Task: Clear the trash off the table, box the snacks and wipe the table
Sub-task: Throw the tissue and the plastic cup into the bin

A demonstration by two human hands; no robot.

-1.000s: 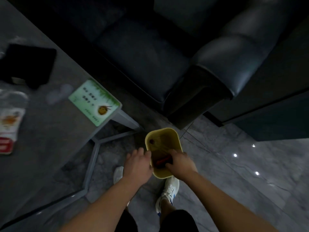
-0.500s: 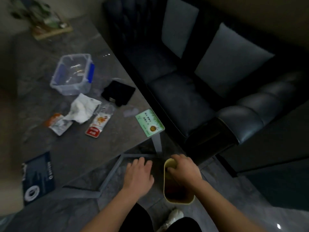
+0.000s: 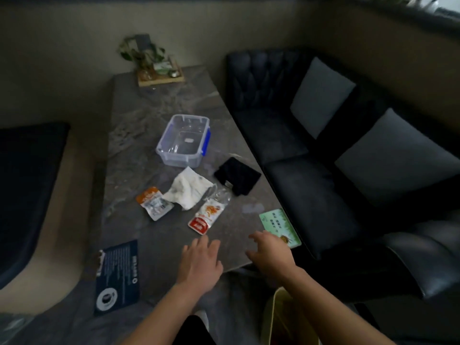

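Hovering empty hands [image 3: 201,263] over table [image 3: 154,113]

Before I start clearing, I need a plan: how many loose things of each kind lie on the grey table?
Printed snack packets: 2
Crumpled white tissue: 1
Clear plastic box: 1
Folded black cloth: 1
Total: 5

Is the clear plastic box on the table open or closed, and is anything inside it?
Open and empty. The clear plastic box has no lid on it, and its bare bottom shows through; the snack packets lie outside it.
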